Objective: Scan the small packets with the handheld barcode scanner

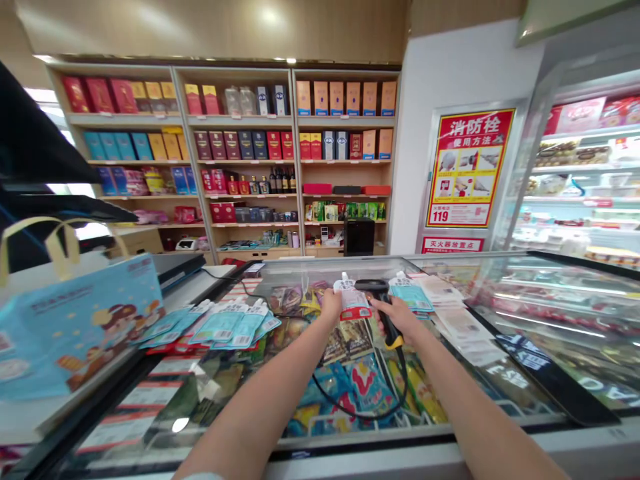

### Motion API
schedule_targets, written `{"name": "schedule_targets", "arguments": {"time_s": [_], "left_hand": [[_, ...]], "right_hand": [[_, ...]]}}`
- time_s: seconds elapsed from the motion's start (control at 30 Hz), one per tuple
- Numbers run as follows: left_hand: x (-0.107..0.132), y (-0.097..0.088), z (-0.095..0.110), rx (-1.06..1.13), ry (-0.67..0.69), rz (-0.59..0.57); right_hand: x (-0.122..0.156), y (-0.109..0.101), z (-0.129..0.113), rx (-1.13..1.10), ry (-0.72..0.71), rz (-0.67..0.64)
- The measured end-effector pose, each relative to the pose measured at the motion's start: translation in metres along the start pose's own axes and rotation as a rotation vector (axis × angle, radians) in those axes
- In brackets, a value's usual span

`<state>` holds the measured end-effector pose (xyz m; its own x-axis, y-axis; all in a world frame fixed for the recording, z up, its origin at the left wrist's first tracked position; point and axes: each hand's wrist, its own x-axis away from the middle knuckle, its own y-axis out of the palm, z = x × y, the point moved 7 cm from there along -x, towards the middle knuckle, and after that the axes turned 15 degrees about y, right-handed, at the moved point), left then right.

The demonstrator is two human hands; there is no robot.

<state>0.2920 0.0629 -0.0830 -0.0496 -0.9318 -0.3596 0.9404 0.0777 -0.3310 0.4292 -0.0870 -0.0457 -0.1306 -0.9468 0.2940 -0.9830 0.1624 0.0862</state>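
Observation:
My left hand (331,304) is closed on a white spouted drink pouch (353,298) with a red lower band, held upright above the glass freezer lid (520,380). My right hand (399,313) grips a black barcode scanner (381,301) with a yellow ring on its handle; the scanner's head sits right beside the pouch. The scanner's black cable (360,410) loops down across the glass. Another pale blue pouch (411,291) lies just right of the scanner. Several matching pouches (225,325) lie fanned out on the glass to the left.
A blue gift bag (75,327) with yellow handles stands at the left. Paper slips (457,320) lie on the glass to the right. Shelves of boxed goods (240,143) fill the far wall. A chilled display case (580,173) stands at the right beside a red fire-hydrant poster (467,168).

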Motion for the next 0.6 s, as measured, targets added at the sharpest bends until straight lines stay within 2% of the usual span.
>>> {"name": "schedule_targets", "arguments": {"time_s": [0.1,0.2,0.4,0.5,0.6], "left_hand": [[0.004,0.037,0.014,-0.146,0.003,-0.092],[0.006,0.055,0.025,-0.189,0.014,-0.130],[0.010,0.070,0.042,-0.322,0.075,-0.221],[0.014,0.073,0.044,-0.310,0.076,-0.203],[0.016,0.072,0.047,-0.331,0.135,-0.162]], "right_hand": [[0.005,-0.035,-0.006,-0.052,-0.040,0.078],[0.016,-0.054,-0.013,-0.087,-0.068,0.139],[0.021,-0.062,-0.014,-0.105,-0.099,0.135],[0.016,-0.063,-0.009,-0.107,-0.086,0.124],[0.013,-0.062,-0.004,-0.108,-0.075,0.105]]}}
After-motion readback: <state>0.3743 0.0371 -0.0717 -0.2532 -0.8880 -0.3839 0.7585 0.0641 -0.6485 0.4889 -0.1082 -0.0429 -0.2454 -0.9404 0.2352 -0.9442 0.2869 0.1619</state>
